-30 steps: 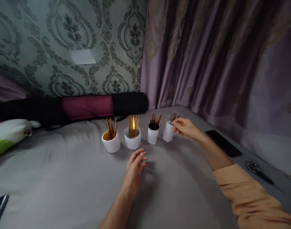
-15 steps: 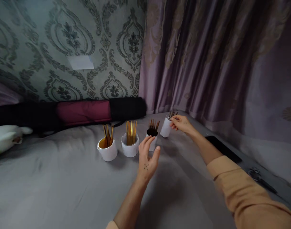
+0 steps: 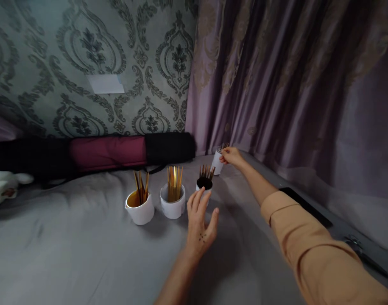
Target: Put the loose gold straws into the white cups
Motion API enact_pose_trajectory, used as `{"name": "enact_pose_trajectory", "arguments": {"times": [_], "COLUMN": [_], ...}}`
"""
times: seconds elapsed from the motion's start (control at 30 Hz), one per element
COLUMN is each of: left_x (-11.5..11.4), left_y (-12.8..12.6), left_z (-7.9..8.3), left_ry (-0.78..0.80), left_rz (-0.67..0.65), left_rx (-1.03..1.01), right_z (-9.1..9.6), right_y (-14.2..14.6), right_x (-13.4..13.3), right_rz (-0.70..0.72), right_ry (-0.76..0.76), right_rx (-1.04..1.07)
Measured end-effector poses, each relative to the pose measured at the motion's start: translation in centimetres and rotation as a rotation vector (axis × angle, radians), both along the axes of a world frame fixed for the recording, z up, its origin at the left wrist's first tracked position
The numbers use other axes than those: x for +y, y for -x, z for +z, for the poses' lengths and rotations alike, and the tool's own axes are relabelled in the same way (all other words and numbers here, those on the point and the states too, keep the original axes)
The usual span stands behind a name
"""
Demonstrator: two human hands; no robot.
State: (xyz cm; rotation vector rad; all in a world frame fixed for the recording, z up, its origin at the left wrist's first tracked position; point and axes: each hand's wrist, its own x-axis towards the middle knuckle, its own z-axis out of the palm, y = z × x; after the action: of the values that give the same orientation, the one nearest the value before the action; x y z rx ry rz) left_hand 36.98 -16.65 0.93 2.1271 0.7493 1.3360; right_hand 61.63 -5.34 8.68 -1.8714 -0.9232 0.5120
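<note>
My right hand (image 3: pixel 231 156) is closed at the rim of a white-wrapped jar (image 3: pixel 216 163), in which several thin sticks stand. My left hand (image 3: pixel 201 224) is open, fingers apart, in front of a white cup with a dark inside (image 3: pixel 204 184); whether it touches the cup I cannot tell. Brown sticks (image 3: pixel 207 171) poke up from that cup. To its left stands a clear-rimmed cup with a white wrap (image 3: pixel 172 209), full of golden sticks (image 3: pixel 174 184). Farther left, a wider white cup with a golden inside (image 3: pixel 140 214) bears several brown sticks (image 3: pixel 141 186).
A long black and maroon bag (image 3: pixel 107 151) lies along the patterned wall. Purple curtains (image 3: pixel 276 84) hang behind and to the right. On the grey sheet (image 3: pixel 69 254) are a black flat object (image 3: pixel 305 206) at right and a white plush toy (image 3: pixel 4 186) at left.
My right hand and the jar have moved away from me, toward the curtain. My left hand stays open near the dark cup. The camera view has shifted slightly.
</note>
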Motion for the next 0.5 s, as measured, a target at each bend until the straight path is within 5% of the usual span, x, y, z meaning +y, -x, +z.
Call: {"name": "enact_pose_trajectory", "arguments": {"times": [0.5], "left_x": [0.2], "left_y": [0.0], "left_z": [0.1], "left_ry": [0.060], "left_rz": [-0.027], "left_rx": [-0.044], "right_z": [-1.3], "right_y": [-0.8], "right_x": [3.9], "right_rz": [0.002], "right_ry": [0.014], "right_rx": [-0.038]}}
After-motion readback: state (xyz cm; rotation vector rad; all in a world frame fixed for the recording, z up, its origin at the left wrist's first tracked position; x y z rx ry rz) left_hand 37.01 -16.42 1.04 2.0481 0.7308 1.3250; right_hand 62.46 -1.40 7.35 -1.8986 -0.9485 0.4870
